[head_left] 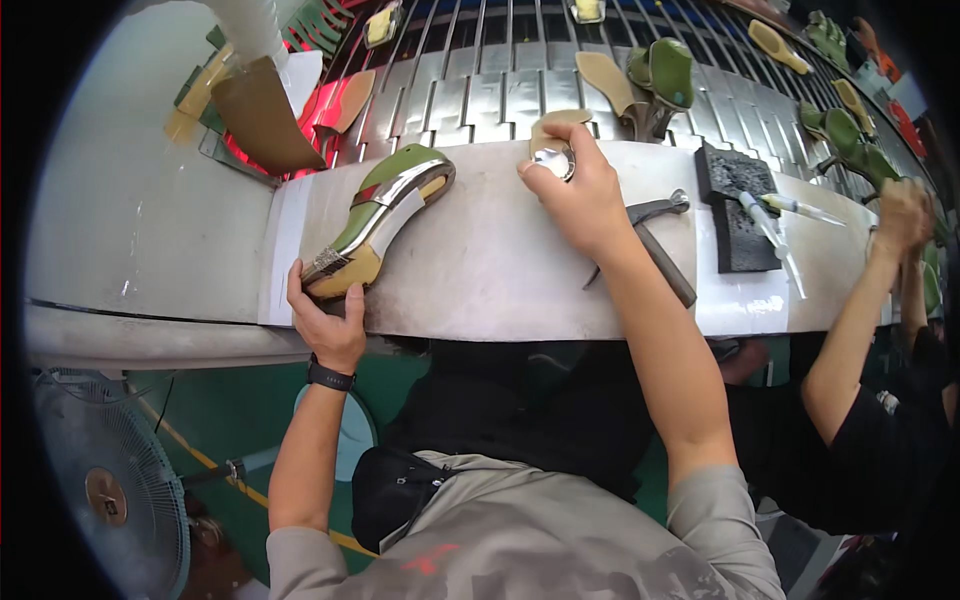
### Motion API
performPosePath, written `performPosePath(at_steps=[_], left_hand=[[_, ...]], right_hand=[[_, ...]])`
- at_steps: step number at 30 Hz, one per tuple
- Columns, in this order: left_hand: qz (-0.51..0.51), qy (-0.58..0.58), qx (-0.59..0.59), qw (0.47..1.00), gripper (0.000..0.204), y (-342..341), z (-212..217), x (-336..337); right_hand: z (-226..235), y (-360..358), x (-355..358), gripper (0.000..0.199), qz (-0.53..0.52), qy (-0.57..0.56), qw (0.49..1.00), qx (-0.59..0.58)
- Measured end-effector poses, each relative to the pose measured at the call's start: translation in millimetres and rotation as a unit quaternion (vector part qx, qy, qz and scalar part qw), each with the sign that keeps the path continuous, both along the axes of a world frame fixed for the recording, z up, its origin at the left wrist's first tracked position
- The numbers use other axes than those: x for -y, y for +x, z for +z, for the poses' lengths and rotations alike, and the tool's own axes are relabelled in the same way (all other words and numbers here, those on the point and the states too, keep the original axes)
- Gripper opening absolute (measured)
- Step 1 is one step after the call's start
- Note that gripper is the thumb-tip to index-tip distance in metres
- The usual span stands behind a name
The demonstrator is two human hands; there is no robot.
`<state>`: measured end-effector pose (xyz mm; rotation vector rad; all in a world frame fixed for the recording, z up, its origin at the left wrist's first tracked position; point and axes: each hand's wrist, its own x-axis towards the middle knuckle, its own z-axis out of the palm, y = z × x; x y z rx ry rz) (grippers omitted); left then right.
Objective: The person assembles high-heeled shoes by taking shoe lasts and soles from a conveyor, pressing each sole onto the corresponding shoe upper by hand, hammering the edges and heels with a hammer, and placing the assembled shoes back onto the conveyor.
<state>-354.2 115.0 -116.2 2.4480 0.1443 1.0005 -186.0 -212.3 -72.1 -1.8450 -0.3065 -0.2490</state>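
My left hand (327, 320) grips the toe end of a green shoe (380, 215) with a silver strap and tan sole, which lies on its side on the grey workbench (480, 270). My right hand (580, 190) reaches to the bench's far edge and closes on a small shiny silver piece (553, 160) against a tan insole (556, 122). A black band sits on my left wrist.
A hammer (655, 245) lies right of my right arm. A black foam block (738, 205) and white tubes (790, 215) lie further right. Green shoes and tan soles ride the metal conveyor (480, 90) behind. Another person's arm (860, 300) works at right. A fan (110, 490) stands lower left.
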Motion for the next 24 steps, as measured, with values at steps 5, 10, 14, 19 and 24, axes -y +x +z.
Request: performPosePath(at_steps=[5,10,14,19,24], left_hand=[[-0.004,-0.057,0.016,0.998,0.08,-0.6,-15.8,-15.4],[-0.009,-0.089,0.019,0.996,0.079,-4.0,-15.4,-22.2],[-0.012,-0.067,0.04,0.997,0.072,-2.0,-14.0,-22.1],[-0.018,-0.075,0.046,0.996,0.061,-1.1,-3.3,-21.8],[-0.059,-0.226,-0.046,0.971,0.05,-8.9,19.6,-32.7]], right_hand=[[15.4,-19.6,-14.3,0.09,0.042,-0.051,0.997,-0.045],[2.6,-24.2,-24.5,0.092,0.006,-0.107,0.993,0.048],[15.0,-23.0,-19.5,0.065,0.001,-0.163,0.986,0.021],[45.3,-25.2,0.9,0.041,-0.031,-0.343,0.913,0.219],[71.5,-63.1,-10.9,0.045,0.154,-0.534,0.808,0.193]])
